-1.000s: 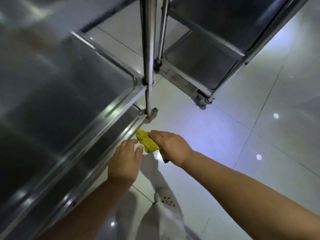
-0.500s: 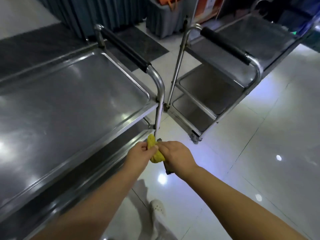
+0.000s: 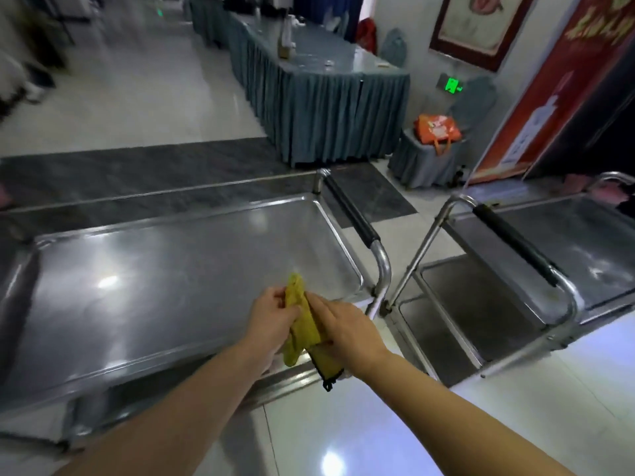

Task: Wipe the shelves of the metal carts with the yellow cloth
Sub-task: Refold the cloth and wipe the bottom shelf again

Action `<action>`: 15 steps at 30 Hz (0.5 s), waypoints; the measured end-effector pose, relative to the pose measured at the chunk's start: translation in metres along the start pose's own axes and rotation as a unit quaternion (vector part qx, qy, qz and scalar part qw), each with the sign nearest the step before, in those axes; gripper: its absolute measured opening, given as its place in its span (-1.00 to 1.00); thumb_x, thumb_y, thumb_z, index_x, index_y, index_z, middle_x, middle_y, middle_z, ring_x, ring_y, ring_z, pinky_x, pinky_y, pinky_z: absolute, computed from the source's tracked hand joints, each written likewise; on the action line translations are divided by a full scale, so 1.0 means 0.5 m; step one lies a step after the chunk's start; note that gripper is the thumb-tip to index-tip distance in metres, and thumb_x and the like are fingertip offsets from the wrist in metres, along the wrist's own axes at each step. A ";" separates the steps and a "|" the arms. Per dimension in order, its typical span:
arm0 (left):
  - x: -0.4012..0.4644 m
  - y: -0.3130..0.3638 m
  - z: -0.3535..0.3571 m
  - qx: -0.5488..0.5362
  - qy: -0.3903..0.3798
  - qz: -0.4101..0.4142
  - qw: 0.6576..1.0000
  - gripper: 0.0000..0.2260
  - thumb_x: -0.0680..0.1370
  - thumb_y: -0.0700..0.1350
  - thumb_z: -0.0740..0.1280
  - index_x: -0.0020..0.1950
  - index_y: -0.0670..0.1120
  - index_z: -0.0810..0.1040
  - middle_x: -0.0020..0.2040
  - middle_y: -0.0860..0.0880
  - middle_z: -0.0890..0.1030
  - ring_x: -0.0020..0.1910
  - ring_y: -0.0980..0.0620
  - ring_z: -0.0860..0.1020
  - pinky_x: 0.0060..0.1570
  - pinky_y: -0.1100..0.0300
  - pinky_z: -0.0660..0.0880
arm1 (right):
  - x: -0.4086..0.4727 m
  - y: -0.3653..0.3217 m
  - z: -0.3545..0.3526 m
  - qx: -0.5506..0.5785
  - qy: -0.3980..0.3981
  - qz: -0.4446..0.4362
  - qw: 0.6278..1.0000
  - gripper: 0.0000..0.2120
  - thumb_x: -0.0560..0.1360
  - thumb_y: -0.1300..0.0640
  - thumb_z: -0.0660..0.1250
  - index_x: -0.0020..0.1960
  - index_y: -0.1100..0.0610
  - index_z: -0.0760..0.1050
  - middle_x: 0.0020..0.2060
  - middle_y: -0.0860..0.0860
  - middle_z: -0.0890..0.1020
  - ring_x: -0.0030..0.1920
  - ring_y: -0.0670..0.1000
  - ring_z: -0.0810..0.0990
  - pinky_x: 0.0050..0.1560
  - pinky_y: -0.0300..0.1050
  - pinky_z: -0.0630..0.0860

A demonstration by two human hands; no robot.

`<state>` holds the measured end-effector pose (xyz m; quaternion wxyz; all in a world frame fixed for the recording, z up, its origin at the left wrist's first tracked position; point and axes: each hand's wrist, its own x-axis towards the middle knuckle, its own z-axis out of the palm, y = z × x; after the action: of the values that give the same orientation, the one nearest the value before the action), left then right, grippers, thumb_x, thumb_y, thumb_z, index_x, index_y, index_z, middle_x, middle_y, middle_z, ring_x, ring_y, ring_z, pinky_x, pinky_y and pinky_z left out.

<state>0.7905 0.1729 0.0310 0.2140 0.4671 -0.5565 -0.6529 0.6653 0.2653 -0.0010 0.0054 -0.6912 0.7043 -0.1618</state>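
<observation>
The yellow cloth [image 3: 302,324] is bunched lengthwise between both hands, just above the near right edge of the left metal cart's top shelf [image 3: 165,290]. My left hand [image 3: 273,321] grips its left side with curled fingers. My right hand [image 3: 347,333] holds its right side, fingers laid along the cloth and thumb under it. A dark-edged corner of the cloth hangs below my right wrist. A second metal cart [image 3: 567,255] stands to the right, its top, middle and bottom shelves visible.
Each cart has a black-padded handle [image 3: 354,214] at the end facing the other. Glossy tiled floor [image 3: 515,424] lies to the right and below. Behind the carts are a dark mat, a long skirted table [image 3: 323,97], an orange bag on a stool and a red banner.
The view has lifted from the cart's lower shelves to its top shelf. Both hands rose with the cloth, and my left hand, free one second ago, now grips it too.
</observation>
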 end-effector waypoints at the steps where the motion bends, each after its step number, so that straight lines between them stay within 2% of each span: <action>1: -0.005 0.010 -0.023 -0.002 0.020 0.011 1.000 -0.74 0.48 -0.38 0.31 -0.06 -0.01 0.44 -0.06 -0.09 0.59 -0.11 0.00 0.56 -0.10 0.07 0.53 | 0.021 -0.007 -0.002 0.003 -0.004 -0.020 1.000 -0.12 0.26 -0.08 0.54 0.45 0.08 0.20 0.17 0.08 0.60 -0.04 0.14 0.62 -0.16 -0.03 0.57; 3: -0.017 0.022 -0.077 -0.005 0.054 0.030 0.998 -0.74 0.48 -0.38 0.32 0.07 -0.08 0.49 -0.01 -0.11 0.61 -0.06 -0.04 0.58 -0.01 -0.02 0.55 | 0.066 -0.023 0.000 -0.008 0.001 -0.059 0.998 -0.13 0.23 -0.07 0.57 0.40 0.14 0.27 0.12 0.11 0.63 -0.06 0.13 0.65 -0.15 -0.06 0.58; 5: -0.040 0.034 -0.145 -0.004 0.083 0.040 0.996 -0.71 0.49 -0.37 0.31 0.14 -0.09 0.49 0.03 -0.11 0.61 0.01 -0.07 0.58 0.08 -0.06 0.53 | 0.120 -0.057 -0.001 -0.010 0.006 -0.073 0.997 -0.29 0.33 -0.09 0.49 0.36 0.16 0.35 0.08 0.09 0.65 -0.06 0.08 0.66 -0.14 -0.10 0.60; 6: -0.053 0.038 -0.183 -0.003 0.094 0.050 0.994 -0.71 0.50 -0.36 0.30 0.14 -0.07 0.49 0.03 -0.09 0.61 0.01 -0.07 0.58 0.08 -0.04 0.54 | 0.152 -0.082 0.000 -0.012 0.017 -0.081 0.996 -0.38 0.43 -0.11 0.36 0.39 0.15 0.35 0.12 0.07 0.63 0.00 0.06 0.65 -0.07 -0.12 0.59; 8: -0.085 0.042 -0.264 0.001 0.108 0.064 0.992 -0.71 0.52 -0.35 0.28 0.14 -0.03 0.50 0.01 -0.05 0.61 -0.01 -0.02 0.58 0.00 0.08 0.56 | 0.217 -0.146 0.003 0.005 0.007 -0.089 0.996 -0.44 0.57 -0.09 0.21 0.51 0.06 0.20 0.34 0.04 0.47 0.27 0.05 0.50 0.22 -0.12 0.43; 10: -0.125 0.040 -0.349 -0.001 0.125 0.077 0.989 -0.68 0.50 -0.38 0.26 0.07 0.02 0.54 -0.06 -0.02 0.63 -0.08 0.05 0.59 -0.13 0.22 0.54 | 0.265 -0.218 0.025 0.034 -0.035 -0.100 0.994 -0.40 0.60 -0.02 0.22 0.55 -0.02 0.06 0.47 -0.02 0.30 0.42 0.02 0.29 0.38 -0.15 0.21; 11: -0.148 0.038 -0.394 -0.008 0.138 0.080 0.987 -0.66 0.47 -0.40 0.26 0.01 0.04 0.55 -0.11 0.01 0.64 -0.13 0.08 0.59 -0.20 0.27 0.53 | 0.288 -0.265 0.038 0.057 -0.048 -0.117 0.990 -0.38 0.58 0.01 0.26 0.55 -0.02 0.06 0.48 -0.02 0.27 0.44 0.02 0.25 0.41 -0.14 0.16; 13: -0.196 0.031 -0.484 -0.020 0.167 0.080 0.983 -0.68 0.39 -0.36 0.30 -0.06 0.06 0.58 -0.20 0.06 0.65 -0.18 0.09 0.59 -0.25 0.30 0.53 | 0.330 -0.364 0.075 0.113 -0.056 -0.163 0.978 -0.31 0.50 0.06 0.37 0.53 -0.01 0.11 0.48 0.02 0.28 0.45 0.06 0.25 0.46 -0.04 0.18; 15: -0.248 0.014 -0.577 -0.026 0.186 0.083 0.979 -0.71 0.34 -0.33 0.31 -0.07 0.02 0.59 -0.19 0.02 0.65 -0.16 0.04 0.60 -0.20 0.24 0.54 | 0.360 -0.475 0.107 0.161 -0.087 -0.194 0.964 -0.22 0.41 0.06 0.43 0.51 -0.05 0.12 0.49 0.02 0.27 0.46 0.06 0.23 0.46 0.05 0.19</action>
<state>1.0918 0.1182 0.1000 0.3790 0.5272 -0.5266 -0.5488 0.9004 0.0801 0.0432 0.1469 -0.8158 0.5183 -0.2104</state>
